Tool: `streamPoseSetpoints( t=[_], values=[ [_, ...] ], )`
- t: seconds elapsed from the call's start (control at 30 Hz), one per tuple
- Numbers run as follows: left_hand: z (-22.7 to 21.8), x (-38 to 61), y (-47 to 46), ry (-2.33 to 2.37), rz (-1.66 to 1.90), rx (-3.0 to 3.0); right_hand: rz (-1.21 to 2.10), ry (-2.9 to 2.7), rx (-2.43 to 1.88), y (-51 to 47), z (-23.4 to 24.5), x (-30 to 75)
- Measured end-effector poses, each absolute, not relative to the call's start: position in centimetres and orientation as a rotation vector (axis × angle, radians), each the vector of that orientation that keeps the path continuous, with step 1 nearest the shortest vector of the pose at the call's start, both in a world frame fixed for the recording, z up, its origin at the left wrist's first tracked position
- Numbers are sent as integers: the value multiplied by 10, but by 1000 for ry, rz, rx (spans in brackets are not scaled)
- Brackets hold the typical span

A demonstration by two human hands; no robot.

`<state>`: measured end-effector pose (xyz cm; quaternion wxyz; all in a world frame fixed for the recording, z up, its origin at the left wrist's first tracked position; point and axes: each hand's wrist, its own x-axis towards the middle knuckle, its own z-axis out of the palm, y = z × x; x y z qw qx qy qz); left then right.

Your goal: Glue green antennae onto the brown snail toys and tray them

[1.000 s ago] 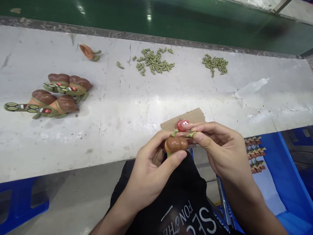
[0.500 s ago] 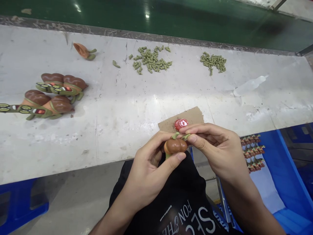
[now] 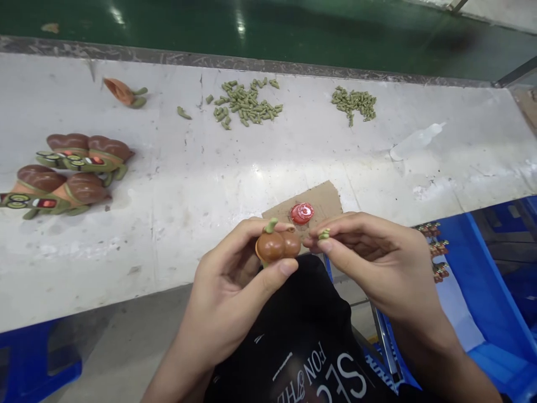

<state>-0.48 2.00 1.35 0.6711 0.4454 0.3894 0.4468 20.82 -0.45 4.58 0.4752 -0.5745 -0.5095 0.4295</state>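
Between thumb and fingers, my left hand (image 3: 226,285) grips a small toy figure (image 3: 274,246) with a glossy brown, two-lobed body. One green limb sticks up from its top, and a small dark spot shows beside it on the right lobe. My right hand (image 3: 377,260) pinches a small green limb piece (image 3: 324,234) just right of the figure, apart from it. Beyond both hands, a red cap (image 3: 302,213) with something whitish in it rests on a cardboard piece (image 3: 327,197).
Two piles of green pieces, a larger pile (image 3: 247,103) and a smaller pile (image 3: 354,103), lie on the white table (image 3: 188,168). Larger brown-and-green toys (image 3: 88,187) and an orange hollow part (image 3: 119,90) are left. A translucent bottle (image 3: 417,141) lies right, above a blue crate (image 3: 495,285) holding figures.
My hands have moved apart. The green limb piece has come away from the figure in my right hand's pinch, while the figure has shifted left in my left hand. The view has also shifted slightly.
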Motion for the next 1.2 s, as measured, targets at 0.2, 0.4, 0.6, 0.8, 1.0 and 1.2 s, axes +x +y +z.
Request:
streamPoseSetpoints(
  t=[0.2,0.4,0.6,0.8,1.0,1.2],
  values=[
    [1,8,7,874,1017,833,1126,-1222,-1353,-1,37,204],
    [6,23,6,1003,1072,873,962,-1428,-1420,-6,32,200],
    [2,23,8,1036,1076,922,767,-1673,-1473,-6,34,201],
    [-7,23,4,1004,1107,808,808,-1609,-1442,-8,30,200],
    [-4,27,3,942,1096,601,860,-1326,-1376,-14,17,188],
    [2,17,-2,856,1061,793,950,-1176,-1329,-7,24,187]
  ],
)
